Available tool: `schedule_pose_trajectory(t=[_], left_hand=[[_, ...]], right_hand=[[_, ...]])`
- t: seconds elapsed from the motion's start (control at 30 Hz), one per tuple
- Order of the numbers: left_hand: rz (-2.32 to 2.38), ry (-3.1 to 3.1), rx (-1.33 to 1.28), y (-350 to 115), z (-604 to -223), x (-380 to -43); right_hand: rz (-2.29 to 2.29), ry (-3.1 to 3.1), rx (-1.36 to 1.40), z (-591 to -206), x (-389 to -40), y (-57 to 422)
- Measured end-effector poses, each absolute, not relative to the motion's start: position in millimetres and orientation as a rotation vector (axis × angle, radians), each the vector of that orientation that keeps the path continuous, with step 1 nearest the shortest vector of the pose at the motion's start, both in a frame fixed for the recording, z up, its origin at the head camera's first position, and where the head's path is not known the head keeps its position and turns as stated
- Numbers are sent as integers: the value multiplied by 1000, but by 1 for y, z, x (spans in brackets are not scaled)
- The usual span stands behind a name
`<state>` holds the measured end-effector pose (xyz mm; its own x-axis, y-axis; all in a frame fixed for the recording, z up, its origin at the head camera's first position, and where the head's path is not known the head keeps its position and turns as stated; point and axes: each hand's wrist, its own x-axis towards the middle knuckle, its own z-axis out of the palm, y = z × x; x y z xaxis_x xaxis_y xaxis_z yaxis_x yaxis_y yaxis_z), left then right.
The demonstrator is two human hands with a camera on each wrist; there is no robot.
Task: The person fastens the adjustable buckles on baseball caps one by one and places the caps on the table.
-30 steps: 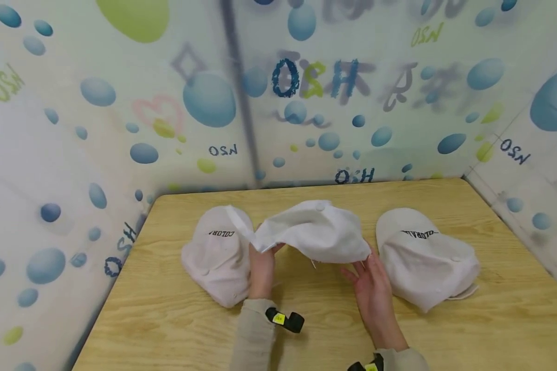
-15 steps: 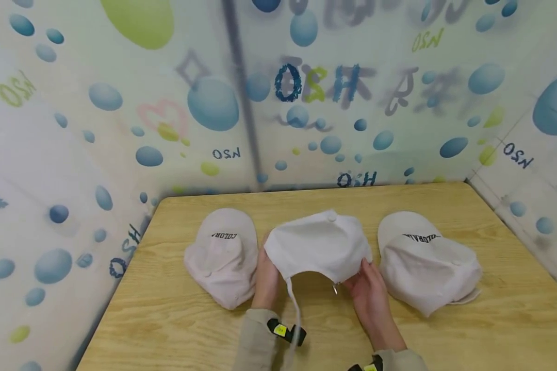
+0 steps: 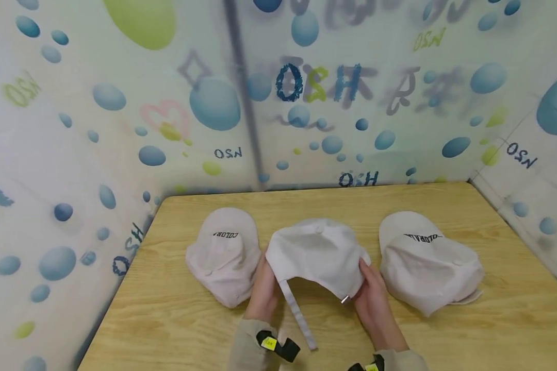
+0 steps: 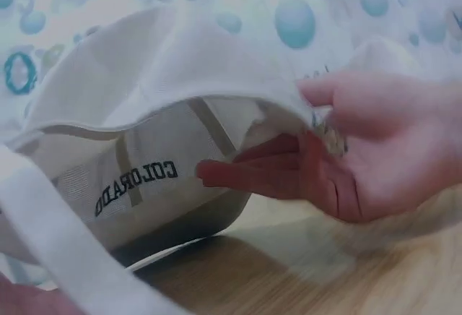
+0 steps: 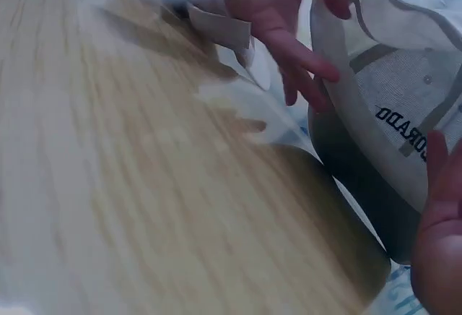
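A white baseball cap [image 3: 313, 255] is held between both hands over the table, its back opening toward me. At the cap's left side, my left hand [image 3: 265, 291] grips the edge, partly hidden by the fabric. My right hand [image 3: 373, 304] pinches the right edge, thumb outside and fingers inside the cap, as the left wrist view shows. A loose strap [image 3: 298, 314] hangs from the left of the opening; a small metal buckle [image 3: 345, 299] sits on the right. Inside, reversed black lettering [image 4: 136, 185] reads COLORADO.
Another pale cap [image 3: 225, 257] lies just left of my left hand, and a third cap [image 3: 429, 263] lies right of my right hand. All are over a wooden table [image 3: 167, 330]. A bubble-patterned wall [image 3: 306, 144] stands behind the table's far edge.
The held cap has turned and come down a little, its back opening now toward me. Its strap has swung from the upper left to hang down in front.
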<state>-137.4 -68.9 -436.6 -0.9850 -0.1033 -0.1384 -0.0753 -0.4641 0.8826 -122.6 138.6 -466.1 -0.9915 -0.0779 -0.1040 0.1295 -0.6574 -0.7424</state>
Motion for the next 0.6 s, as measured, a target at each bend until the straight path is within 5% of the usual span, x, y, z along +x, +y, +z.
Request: schedule_pose_trajectory(t=[0.3,0.6], left_hand=[[-3251,-850,22,-78,-438,-129],[-3365,-593,-10,-76,-440,-121]], right_hand=[[-2732,1136,-89,-465,-121,140],[-2702,1085,-57,-465,-118,138]])
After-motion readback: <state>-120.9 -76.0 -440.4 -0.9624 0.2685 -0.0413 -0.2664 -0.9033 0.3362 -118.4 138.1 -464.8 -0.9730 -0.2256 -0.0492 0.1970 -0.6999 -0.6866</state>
